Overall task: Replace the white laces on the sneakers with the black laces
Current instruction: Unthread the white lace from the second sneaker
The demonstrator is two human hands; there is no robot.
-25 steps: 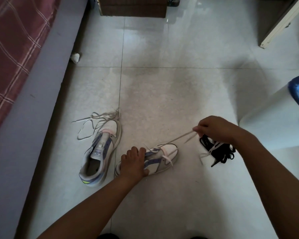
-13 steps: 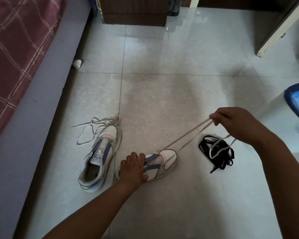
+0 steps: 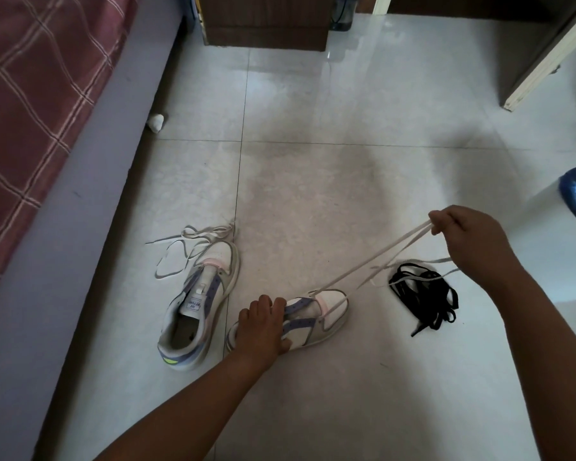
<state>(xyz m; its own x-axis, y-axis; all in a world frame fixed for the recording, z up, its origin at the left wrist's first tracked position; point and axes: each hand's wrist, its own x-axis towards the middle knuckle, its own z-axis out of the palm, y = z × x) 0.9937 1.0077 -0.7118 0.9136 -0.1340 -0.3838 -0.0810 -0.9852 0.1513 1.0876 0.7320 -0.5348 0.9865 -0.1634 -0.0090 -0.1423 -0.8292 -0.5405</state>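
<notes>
Tension is the whole logic of this pose, as I read it: my left hand (image 3: pixel 263 327) lies curled over the rear of the right-hand sneaker (image 3: pixel 313 317) at lower centre of the frame, pressing it to the floor (image 3: pixel 313 161) so it cannot slide, while my right hand (image 3: pixel 463 234) at middle right has its fingers closed in a pinch around the white lace (image 3: pixel 373 264). Two taut strands run diagonally from the toe end of that sneaker up to the pinch, with loose ends trailing below the wrist. Only the eyelets nearest the toe seem threaded, so I judge this lace is nearly out. The other sneaker (image 3: pixel 200 304) sits just left of it, already laceless, its removed white lace (image 3: pixel 187 247) lying slack on the tile beside its toe. The black laces (image 3: pixel 426 297) wait in a tangled heap at lower right, near the pulling hand, probably kept there for easy reach. A bed (image 3: pixel 30 111) with a plaid cover fills the upper left.
</notes>
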